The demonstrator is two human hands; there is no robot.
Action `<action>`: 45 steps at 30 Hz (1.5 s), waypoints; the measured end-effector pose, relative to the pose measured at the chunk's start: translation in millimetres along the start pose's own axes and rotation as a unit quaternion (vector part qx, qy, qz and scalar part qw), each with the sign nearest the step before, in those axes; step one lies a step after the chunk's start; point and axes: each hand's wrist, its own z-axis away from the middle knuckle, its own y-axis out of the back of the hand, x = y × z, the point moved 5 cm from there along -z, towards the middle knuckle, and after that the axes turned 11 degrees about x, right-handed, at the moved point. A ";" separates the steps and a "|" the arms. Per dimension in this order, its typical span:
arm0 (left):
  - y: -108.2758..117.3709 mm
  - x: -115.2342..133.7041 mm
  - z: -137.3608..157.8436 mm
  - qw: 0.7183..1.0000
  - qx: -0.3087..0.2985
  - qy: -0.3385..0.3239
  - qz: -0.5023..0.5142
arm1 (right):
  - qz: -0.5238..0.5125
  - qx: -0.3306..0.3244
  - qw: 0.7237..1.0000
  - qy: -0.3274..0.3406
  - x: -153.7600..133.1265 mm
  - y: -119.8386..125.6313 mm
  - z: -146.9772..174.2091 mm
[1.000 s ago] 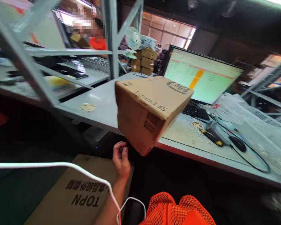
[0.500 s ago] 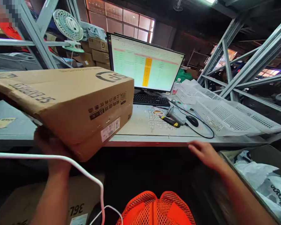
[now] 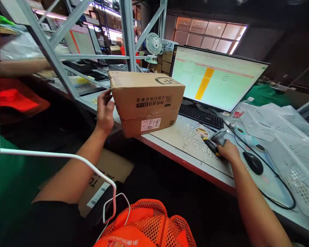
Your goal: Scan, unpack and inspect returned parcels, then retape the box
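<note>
From my station I read the bench [image 3: 184, 158] carrying the lit monitor [image 3: 216, 80]. The cardboard box [image 3: 149, 103] is at the front edge, left of the keyboard [image 3: 201, 116], its near left corner overhanging; I cannot tell whether it rests flat. My left hand [image 3: 105, 111] is at the box's left end, fingers curled; I cannot tell whether that grip pinches. My right hand [image 3: 229, 151] has its grip closed around the scanner [image 3: 218, 136], between the mouse [image 3: 252, 163] and the cutter [image 3: 211, 146].

Printed brown carton [image 3: 150, 103], grey scanner [image 3: 218, 137]
</note>
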 end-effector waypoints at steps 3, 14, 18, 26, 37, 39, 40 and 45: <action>-7.5 44.2 -20.4 0.996 -0.050 -0.065 0.023 | 0.024 0.006 1.000 0.003 5.1 5.9 -2.0; -22.6 61.3 -29.5 0.996 0.018 -0.064 -0.058 | -0.142 -0.082 0.895 0.415 -94.0 94.4 144.2; -20.0 67.5 -29.7 0.994 0.018 -0.091 -0.052 | -0.058 -0.093 0.886 0.450 -149.6 83.2 168.0; -16.5 69.2 -30.6 0.985 0.032 -0.157 -0.060 | -0.095 -0.066 0.900 0.420 -158.4 66.8 143.2; -18.4 59.7 -30.5 0.975 0.074 -0.211 0.008 | 0.024 0.032 0.999 0.035 -11.8 15.6 6.9; -18.5 59.2 -29.7 0.975 0.076 -0.209 0.014 | 0.034 0.026 0.999 0.007 -4.7 5.4 2.3; -18.3 58.9 -29.4 0.975 0.078 -0.207 0.015 | 0.039 0.025 0.999 -0.003 -3.0 1.2 1.7; -19.4 60.7 -29.1 0.976 0.078 -0.203 0.016 | 0.055 0.019 0.998 -0.024 0.5 1.7 -3.8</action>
